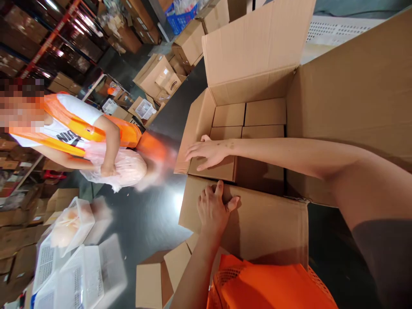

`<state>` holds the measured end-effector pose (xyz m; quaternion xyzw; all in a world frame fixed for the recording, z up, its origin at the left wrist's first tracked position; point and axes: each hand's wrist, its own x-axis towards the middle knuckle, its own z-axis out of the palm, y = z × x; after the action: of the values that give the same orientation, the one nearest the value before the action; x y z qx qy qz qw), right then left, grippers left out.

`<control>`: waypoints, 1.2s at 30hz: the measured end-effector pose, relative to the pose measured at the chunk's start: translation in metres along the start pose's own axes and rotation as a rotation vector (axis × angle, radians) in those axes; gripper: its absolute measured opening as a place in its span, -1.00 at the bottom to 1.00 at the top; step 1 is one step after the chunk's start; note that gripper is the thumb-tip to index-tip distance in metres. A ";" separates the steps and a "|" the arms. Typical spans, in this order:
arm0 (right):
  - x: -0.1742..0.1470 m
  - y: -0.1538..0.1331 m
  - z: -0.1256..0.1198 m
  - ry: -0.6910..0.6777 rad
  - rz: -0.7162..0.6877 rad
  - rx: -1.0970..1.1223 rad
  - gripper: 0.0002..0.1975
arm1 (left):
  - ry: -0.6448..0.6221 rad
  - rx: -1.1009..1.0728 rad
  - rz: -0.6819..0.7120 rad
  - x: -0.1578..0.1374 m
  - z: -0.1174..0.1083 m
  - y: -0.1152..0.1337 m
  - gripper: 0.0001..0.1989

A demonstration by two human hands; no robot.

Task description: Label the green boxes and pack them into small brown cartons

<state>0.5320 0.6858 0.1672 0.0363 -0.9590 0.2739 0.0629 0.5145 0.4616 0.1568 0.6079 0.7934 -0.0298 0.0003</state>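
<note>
A large open cardboard box (257, 216) stands before me with its flaps folded out. Several smaller brown cartons (265, 111) lie side by side inside it. Over the carton at the near left corner, my right hand (208, 154) is open, its fingers spread and reaching toward the box's left edge; whether it touches the carton I cannot tell. My left hand (213, 206) lies on the near flap, open, with the thumb held apart and the index finger pointing to the rim. Neither hand holds anything. My right forearm covers part of the cartons.
A co-worker in an orange vest (128, 128) stands at the left, handling a pale plastic bag (116, 167). White plastic baskets (80, 274) sit at the lower left. More cardboard boxes (157, 77) stand beyond the dark floor (144, 210). A white perforated crate (341, 29) is behind the flaps.
</note>
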 end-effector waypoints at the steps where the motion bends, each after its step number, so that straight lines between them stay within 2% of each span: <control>1: 0.006 -0.002 0.001 -0.019 -0.050 -0.019 -0.60 | 0.005 0.000 0.002 0.000 0.000 0.000 -0.31; 5: 0.028 -0.005 0.002 -0.125 -0.087 -0.090 -0.77 | -0.001 -0.001 -0.003 0.001 -0.001 0.000 -0.31; 10: 0.040 0.000 0.005 -0.173 -0.013 -0.017 -0.79 | -0.026 -0.030 -0.014 0.001 -0.001 0.001 -0.30; 18: 0.045 0.000 0.012 -0.146 0.053 0.009 -0.89 | 0.002 -0.028 -0.007 0.000 0.001 0.002 -0.27; 24: 0.049 0.002 0.015 -0.131 0.080 0.020 -0.84 | 0.025 -0.028 0.008 -0.001 0.002 0.002 -0.27; 33: 0.055 -0.012 0.009 -0.185 0.160 -0.039 -0.90 | -0.001 -0.053 -0.001 0.000 0.001 0.001 -0.27; 36: 0.057 -0.012 0.008 -0.186 0.166 -0.058 -0.83 | 0.028 -0.037 0.007 0.002 -0.002 0.001 -0.27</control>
<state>0.4760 0.6693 0.1746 -0.0197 -0.9679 0.2459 -0.0484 0.5145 0.4638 0.1584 0.6108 0.7917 -0.0068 0.0007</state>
